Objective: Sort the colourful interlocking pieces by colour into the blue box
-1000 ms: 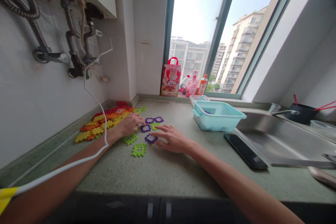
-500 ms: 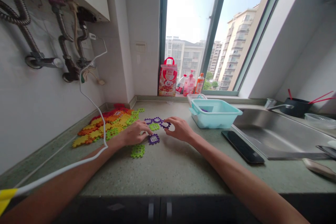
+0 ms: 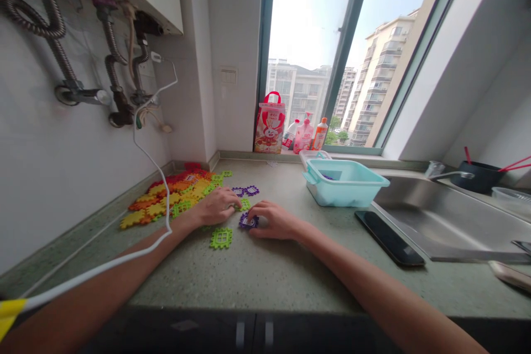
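Interlocking plastic pieces with toothed edges lie on the grey-green counter (image 3: 290, 282). My left hand (image 3: 216, 207) rests low with its fingertips closed at the edge of a green piece (image 3: 245, 204). My right hand (image 3: 274, 221) has its thumb and fingers around a purple piece (image 3: 248, 222), partly covering it; whether a second piece is under those fingers I cannot tell. Two more purple pieces lie just behind, a left one (image 3: 238, 191) and a right one (image 3: 252, 190). Nearer me is a loose green piece (image 3: 221, 238).
A pile of red, orange, yellow and green pieces (image 3: 166, 199) spreads at the left. A white cable (image 3: 167, 193) hangs across my left forearm. To the right are a light-blue tub (image 3: 348, 188), a black phone (image 3: 389, 238) and a steel sink (image 3: 448, 221). Bottles (image 3: 305, 137) stand by the window.
My right hand has come down and toward me, from holding a purple piece beside the green one to the nearer purple piece. My left fingertips have shifted slightly to the green piece. The view has turned slightly.
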Available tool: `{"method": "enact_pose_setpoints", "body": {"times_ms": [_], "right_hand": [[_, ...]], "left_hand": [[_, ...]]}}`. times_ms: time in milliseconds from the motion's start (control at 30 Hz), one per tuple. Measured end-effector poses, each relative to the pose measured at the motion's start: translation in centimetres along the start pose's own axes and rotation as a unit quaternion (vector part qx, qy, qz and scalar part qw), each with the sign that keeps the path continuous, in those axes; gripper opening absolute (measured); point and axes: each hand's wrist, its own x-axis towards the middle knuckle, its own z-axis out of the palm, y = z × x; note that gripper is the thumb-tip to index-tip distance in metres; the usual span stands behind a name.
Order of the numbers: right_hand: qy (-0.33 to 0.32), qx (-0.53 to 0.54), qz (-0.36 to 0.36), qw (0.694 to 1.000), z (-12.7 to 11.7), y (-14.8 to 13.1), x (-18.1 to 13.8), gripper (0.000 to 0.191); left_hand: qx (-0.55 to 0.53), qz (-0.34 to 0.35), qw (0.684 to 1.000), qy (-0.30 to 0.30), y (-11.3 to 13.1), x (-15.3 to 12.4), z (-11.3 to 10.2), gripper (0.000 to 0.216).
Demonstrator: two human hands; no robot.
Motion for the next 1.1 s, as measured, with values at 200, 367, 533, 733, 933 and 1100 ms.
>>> {"method": "enact_pose_setpoints", "body": {"times_ms": [200, 367, 533, 733, 933, 1100], "right_hand": [[-0.003, -0.011, 0.067, 0.998, -0.6, 0.4, -0.1, 0.029], [-0.02, -0.017, 0.11, 0.994, -2.0, 2.2, -0.7, 0.035], [0.0, -0.058, 0.17, 0.984, -3.7, 5.5, -2.1, 0.033], [0.091, -0.06, 0.194, 0.975, -4.7, 8.5, -3.3, 0.033], [0.228, -0.053, 0.138, 0.962, -4.5, 7.9, -2.4, 0.035], [0.301, -0.052, 0.118, 0.945, -2.1, 8.0, -0.6, 0.029]], "left_hand": [[0.076, -0.056, 0.994, 0.053, -0.8, -0.3, -0.3, 0.034], [0.084, -0.079, 0.992, 0.05, -1.7, -0.3, 0.7, 0.047], [0.064, -0.082, 0.995, -0.011, -1.8, -0.1, 1.4, 0.053], [0.015, -0.04, 0.998, -0.041, -0.1, 0.1, 0.7, 0.051], [-0.05, 0.066, 0.993, -0.079, 1.8, 0.3, 0.1, 0.055], [-0.131, 0.121, 0.979, -0.1, 3.1, 0.2, -0.5, 0.054]]}}
